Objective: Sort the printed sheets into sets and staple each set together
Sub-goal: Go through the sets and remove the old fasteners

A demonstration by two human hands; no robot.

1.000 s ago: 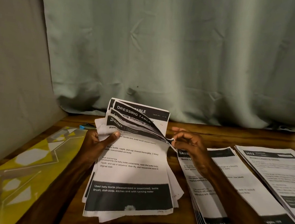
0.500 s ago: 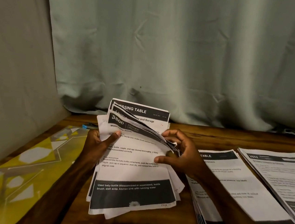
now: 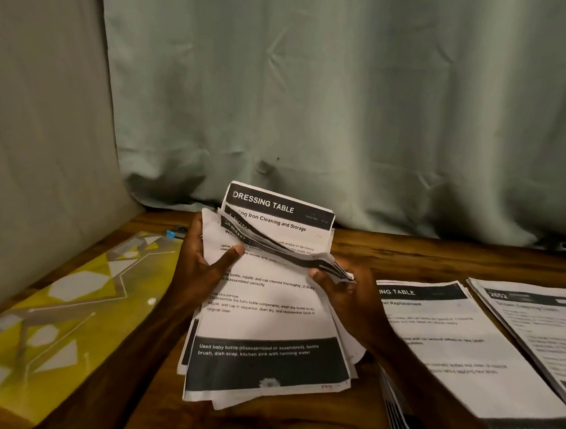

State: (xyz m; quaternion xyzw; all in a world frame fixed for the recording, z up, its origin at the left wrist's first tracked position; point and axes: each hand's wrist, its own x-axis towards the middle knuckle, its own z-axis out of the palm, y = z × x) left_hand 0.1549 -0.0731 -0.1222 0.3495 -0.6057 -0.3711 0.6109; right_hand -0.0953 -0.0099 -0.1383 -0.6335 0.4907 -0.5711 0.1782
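Sorting step: over the middle of the brown wooden desk, the left hand grips a stack of black-and-white printed sheets, thumb pressed on top; the right hand pinches their bent-down corners. Next, one sheet should probably join the right-side piles.

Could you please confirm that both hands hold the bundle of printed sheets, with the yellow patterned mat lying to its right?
Not quite. In the head view the yellow patterned mat lies to the left of the bundle of black-and-white printed sheets, which the left hand and right hand both hold.
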